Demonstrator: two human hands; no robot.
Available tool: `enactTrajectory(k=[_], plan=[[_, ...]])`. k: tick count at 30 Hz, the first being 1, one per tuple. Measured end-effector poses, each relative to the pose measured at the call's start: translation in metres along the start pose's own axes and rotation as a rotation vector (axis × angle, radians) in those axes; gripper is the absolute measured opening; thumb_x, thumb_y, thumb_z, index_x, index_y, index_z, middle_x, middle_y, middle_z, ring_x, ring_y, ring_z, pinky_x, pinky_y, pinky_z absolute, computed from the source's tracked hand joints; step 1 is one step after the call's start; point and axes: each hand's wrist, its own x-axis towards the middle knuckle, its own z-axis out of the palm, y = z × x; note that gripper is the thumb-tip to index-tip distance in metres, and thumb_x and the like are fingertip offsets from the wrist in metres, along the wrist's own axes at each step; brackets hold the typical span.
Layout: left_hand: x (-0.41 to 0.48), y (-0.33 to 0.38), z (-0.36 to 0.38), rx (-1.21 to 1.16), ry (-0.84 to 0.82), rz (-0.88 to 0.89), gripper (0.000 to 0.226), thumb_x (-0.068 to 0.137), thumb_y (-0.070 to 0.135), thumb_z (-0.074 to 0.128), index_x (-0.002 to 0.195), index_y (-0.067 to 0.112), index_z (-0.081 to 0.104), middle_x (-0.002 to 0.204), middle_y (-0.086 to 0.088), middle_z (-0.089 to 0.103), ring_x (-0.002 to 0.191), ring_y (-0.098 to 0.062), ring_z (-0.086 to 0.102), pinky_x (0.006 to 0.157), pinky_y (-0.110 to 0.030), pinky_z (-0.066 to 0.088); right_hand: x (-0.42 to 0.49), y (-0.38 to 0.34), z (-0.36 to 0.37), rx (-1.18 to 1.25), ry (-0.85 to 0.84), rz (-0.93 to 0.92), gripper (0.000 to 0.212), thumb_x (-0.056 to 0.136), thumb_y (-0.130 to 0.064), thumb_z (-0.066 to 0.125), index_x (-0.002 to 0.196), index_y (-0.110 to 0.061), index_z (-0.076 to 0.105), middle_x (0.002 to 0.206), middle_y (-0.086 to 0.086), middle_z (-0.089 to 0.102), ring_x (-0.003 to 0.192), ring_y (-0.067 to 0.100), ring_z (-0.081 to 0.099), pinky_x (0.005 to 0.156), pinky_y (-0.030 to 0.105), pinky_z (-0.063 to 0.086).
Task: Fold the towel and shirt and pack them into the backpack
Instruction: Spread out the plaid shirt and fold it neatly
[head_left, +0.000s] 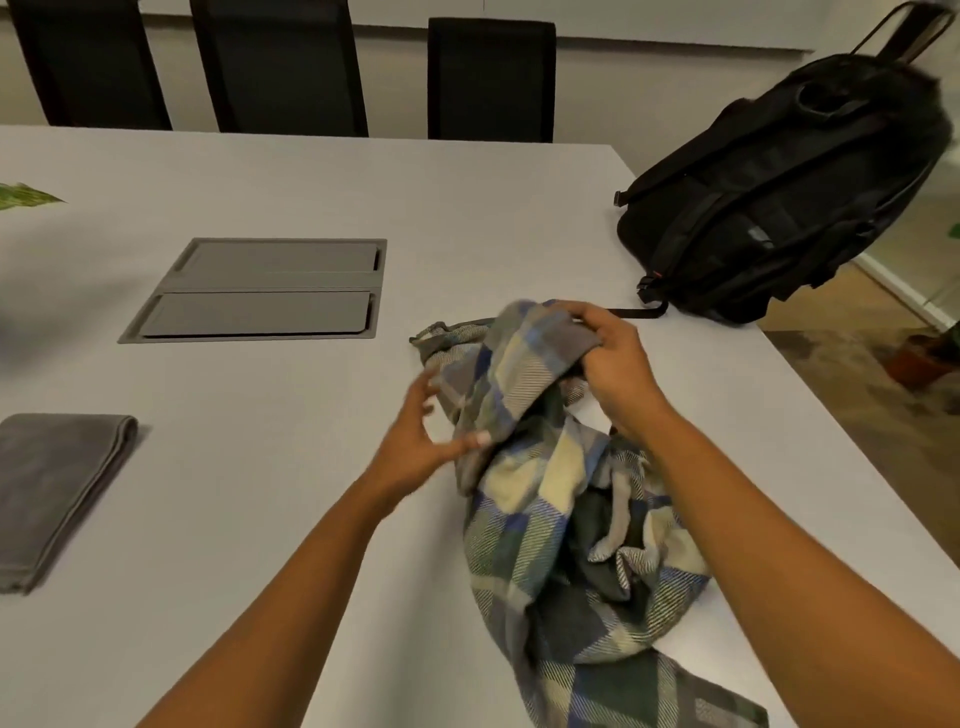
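Note:
A crumpled plaid shirt (545, 499) in blue, green and cream lies on the white table (260, 519) in front of me. My right hand (613, 364) grips a bunched upper part of the shirt and lifts it slightly. To the left of that raised fold, my left hand (421, 441) has its fingers spread, with the thumb touching the fabric's edge. A grey towel (57, 488) lies folded flat at the table's left edge. A black backpack (789, 192) rests at the table's far right corner; I cannot tell whether it is open.
A grey recessed cable hatch (260, 291) sits in the table's middle. Three black chairs (491, 78) stand along the far side. A green leaf (26, 196) pokes in at the left. The table's right edge drops to a floor with a potted plant (924, 358).

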Motion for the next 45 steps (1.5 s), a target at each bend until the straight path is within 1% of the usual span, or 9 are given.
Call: enactTrajectory(k=[3, 7, 14, 19, 25, 32, 35, 38, 45], plan=[[-0.002, -0.02, 0.026, -0.09, -0.133, -0.103, 0.082, 0.072, 0.034, 0.077, 0.14, 0.023, 0.033, 0.132, 0.009, 0.044, 0.117, -0.01, 0.046, 0.092, -0.028, 0.044, -0.005, -0.014, -0.006, 0.066, -0.363, 0.025, 0.049, 0.089, 0.01, 0.048, 0.128, -0.02, 0.044, 0.112, 0.005, 0.059, 0.099, 0.013, 0.061, 0.083, 0.023, 0.054], [0.008, -0.032, 0.028, -0.105, 0.294, -0.207, 0.014, 0.079, 0.009, 0.071, 0.089, 0.007, 0.061, 0.094, -0.016, 0.065, 0.092, -0.034, 0.062, 0.078, -0.042, 0.051, -0.02, 0.003, -0.01, -0.554, -0.498, 0.028, 0.09, 0.08, -0.022, 0.072, 0.147, -0.029, 0.014, 0.146, 0.004, 0.035, 0.129, 0.02, 0.042, 0.103, 0.033, 0.039], [0.014, -0.013, -0.031, -0.35, 0.558, -0.234, 0.015, 0.084, -0.007, 0.058, 0.096, 0.002, 0.06, 0.078, -0.011, 0.058, 0.068, -0.023, 0.055, 0.048, -0.021, 0.052, -0.054, 0.067, -0.005, -1.167, -0.563, -0.039, 0.119, 0.065, -0.05, 0.078, 0.149, -0.031, -0.004, 0.157, -0.002, 0.014, 0.141, 0.023, 0.02, 0.111, 0.042, 0.029], [0.013, -0.001, -0.107, -0.384, 0.793, -0.219, 0.02, 0.081, -0.01, 0.057, 0.098, -0.002, 0.064, 0.076, -0.007, 0.057, 0.065, -0.021, 0.054, 0.062, -0.03, 0.055, -0.051, 0.077, -0.017, -1.196, -0.674, -0.05, 0.098, 0.069, -0.051, 0.075, 0.147, -0.037, 0.017, 0.157, -0.008, 0.005, 0.141, 0.022, 0.016, 0.112, 0.046, 0.027], [-0.001, -0.039, -0.113, 0.329, 0.486, -0.468, 0.053, 0.081, 0.005, 0.068, 0.13, 0.01, 0.05, 0.13, -0.019, 0.052, 0.117, -0.038, 0.049, 0.098, -0.048, 0.043, -0.056, 0.073, -0.01, -1.276, -0.69, -0.163, 0.089, 0.069, -0.053, 0.074, 0.143, -0.041, 0.026, 0.157, -0.007, -0.001, 0.144, 0.019, -0.002, 0.112, 0.055, 0.012], [-0.018, -0.044, -0.029, 0.708, 0.176, 0.146, 0.057, 0.081, 0.017, 0.07, 0.133, 0.018, 0.048, 0.144, -0.008, 0.042, 0.135, -0.028, 0.032, 0.11, -0.044, 0.028, -0.066, 0.075, 0.001, -1.425, -0.828, -0.335, 0.064, 0.076, -0.052, 0.067, 0.134, -0.041, 0.044, 0.157, -0.008, 0.004, 0.143, 0.021, -0.012, 0.11, 0.061, -0.004], [-0.013, -0.044, 0.004, 0.966, -0.048, 0.191, 0.059, 0.089, 0.038, 0.057, 0.142, 0.036, 0.032, 0.152, 0.005, 0.028, 0.142, -0.02, 0.017, 0.113, -0.046, 0.019, -0.071, 0.077, 0.006, -1.418, -0.783, -0.387, 0.033, 0.088, -0.04, 0.056, 0.12, -0.034, 0.06, 0.152, -0.006, 0.026, 0.144, 0.019, 0.002, 0.112, 0.058, 0.004], [-0.002, -0.051, 0.013, 1.112, -0.079, 0.06, 0.041, 0.096, 0.036, 0.044, 0.137, 0.04, 0.042, 0.135, -0.002, 0.05, 0.127, -0.021, 0.043, 0.104, -0.038, 0.028, -0.072, 0.068, 0.003, -1.035, -0.642, -0.294, 0.027, 0.091, -0.024, 0.056, 0.116, -0.02, 0.066, 0.132, -0.003, 0.054, 0.13, 0.015, 0.035, 0.105, 0.03, 0.021], [0.004, -0.054, 0.003, 1.273, 0.059, 0.035, 0.026, 0.096, 0.026, 0.043, 0.108, 0.034, 0.065, 0.103, 0.003, 0.067, 0.098, -0.018, 0.058, 0.088, -0.03, 0.032, -0.044, 0.046, -0.057, -0.471, 0.115, 0.051, 0.027, 0.093, -0.003, 0.05, 0.116, -0.005, 0.064, 0.101, 0.002, 0.06, 0.092, 0.017, 0.056, 0.089, 0.025, 0.05]])
